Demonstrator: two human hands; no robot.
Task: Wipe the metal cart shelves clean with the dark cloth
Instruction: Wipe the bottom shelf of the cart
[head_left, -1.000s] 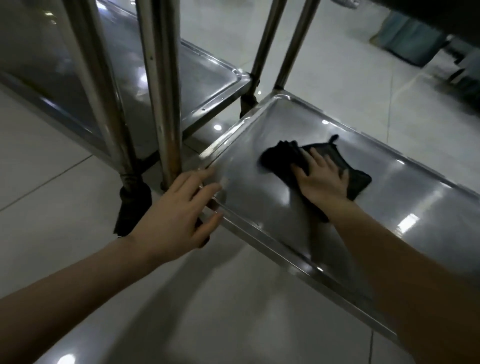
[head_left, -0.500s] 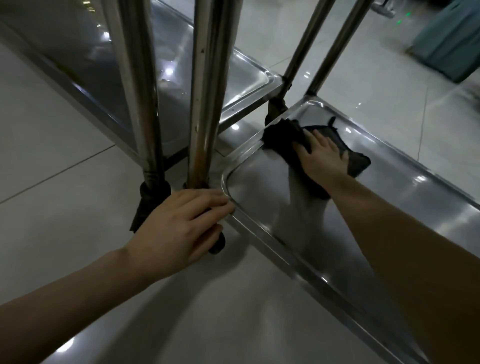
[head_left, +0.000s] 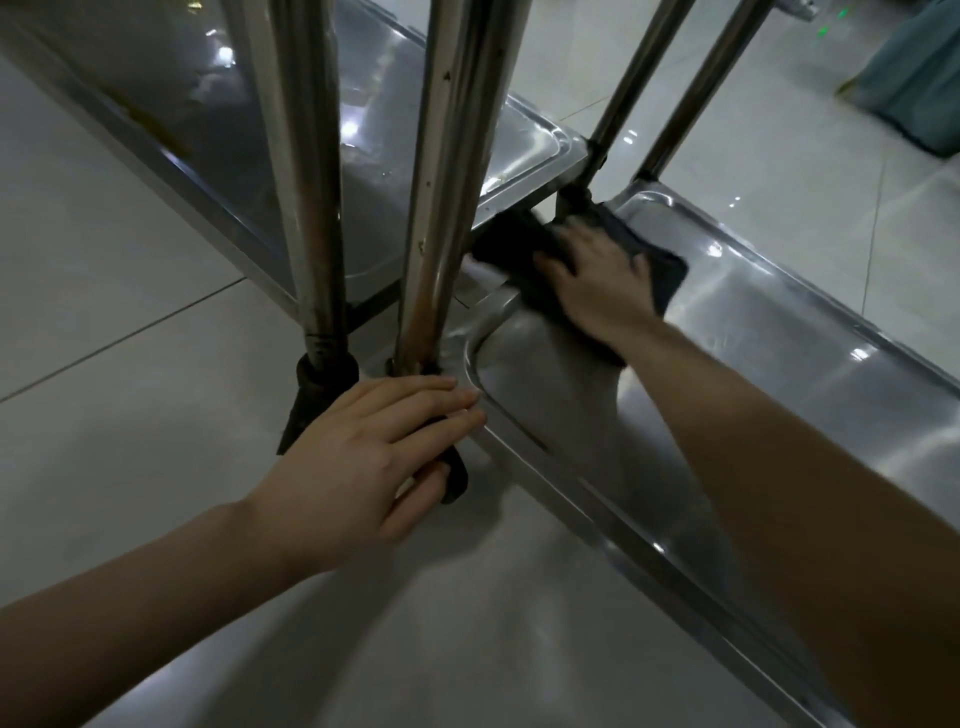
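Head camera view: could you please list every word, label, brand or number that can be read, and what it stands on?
None: no readable text shows on the metal shelf, the posts or the dark cloth.
The green glow at the top right is too blurred to tell whether it is a sign.

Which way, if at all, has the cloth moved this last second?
Yes. The cloth, under the right hand, slid along the shelf to its end rim, by the far corner.
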